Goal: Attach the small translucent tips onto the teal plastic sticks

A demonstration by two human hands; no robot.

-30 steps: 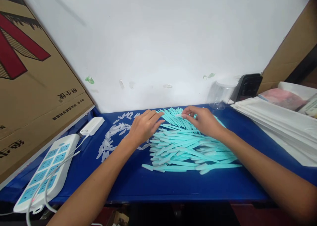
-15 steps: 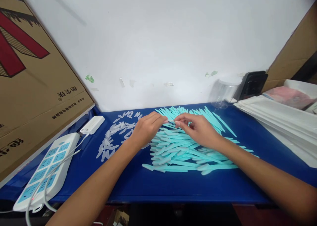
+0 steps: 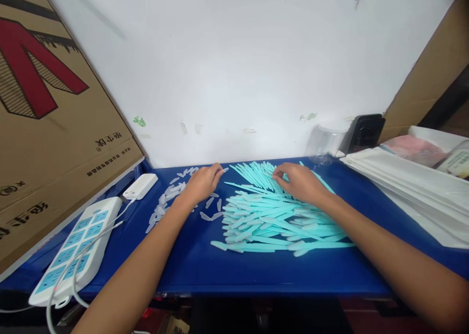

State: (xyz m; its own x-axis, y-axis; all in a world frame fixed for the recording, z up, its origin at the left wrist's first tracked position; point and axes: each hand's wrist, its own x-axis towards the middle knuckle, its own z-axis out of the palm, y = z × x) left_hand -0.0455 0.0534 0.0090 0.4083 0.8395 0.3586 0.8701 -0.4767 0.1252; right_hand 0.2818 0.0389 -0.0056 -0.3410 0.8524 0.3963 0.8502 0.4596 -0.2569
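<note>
Green sticks (image 3: pixel 271 221) lay on the blue table (image 3: pixel 252 275), in one big heap (image 3: pixel 252 234) in front and a smaller bunch (image 3: pixel 256 172) behind it. Your right forearm (image 3: pixel 381 248) crossed the right side of the heap, so it could, in my judgement, drag sticks out of order if it sank. Your two hands were apart. Your right hand (image 3: pixel 302 182) was bent at the bunch, thumb and finger close; whether they pinched a stick, I could not tell. A hasty pull there might disturb the neighbours, since these lay close. Your left forearm (image 3: pixel 146 248) could sweep away the scattered clear pieces (image 3: pixel 170 193) beside it. Your left hand (image 3: pixel 203 181) pinched one small clear piece (image 3: pixel 224 170) near its end, so a loose grip might drop it.

In the heap, most long axes ran left to right, wide pale ends mainly leftward. In the bunch, many slanted from back left to front right. The pinched piece pointed rightward, toward the bunch.
</note>
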